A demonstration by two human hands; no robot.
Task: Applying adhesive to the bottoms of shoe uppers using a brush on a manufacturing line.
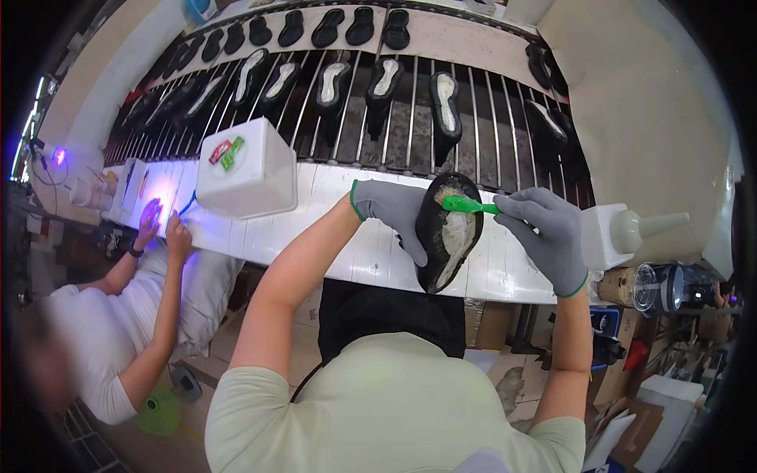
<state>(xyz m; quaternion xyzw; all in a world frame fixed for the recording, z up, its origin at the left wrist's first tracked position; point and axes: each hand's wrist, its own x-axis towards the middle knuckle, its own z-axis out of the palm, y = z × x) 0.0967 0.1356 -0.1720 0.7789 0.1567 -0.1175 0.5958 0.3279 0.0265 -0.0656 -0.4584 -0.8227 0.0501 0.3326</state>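
A black shoe upper (pixel 430 254) lies bottom up at the front of the white work surface, its pale underside facing me. My left hand (pixel 393 211), in a grey glove, grips its left side. In my gloved right hand (pixel 546 235) is a green-handled brush (pixel 467 205). The brush's head rests on the wide far end of the underside, where a tan patch shows; its bristles are mostly hidden. A white square container (pixel 243 173) stands left of my left hand, with small red and green packets (pixel 226 154) on top.
Beyond the table, a rack of metal rollers (pixel 493 126) carries several black uppers, bottoms up. Black soles (pixel 360 27) line a far ledge. A white bottle (pixel 619 235) and plastic cups (pixel 631 285) stand at right. A co-worker (pixel 118 323) sits at left beside a purple light.
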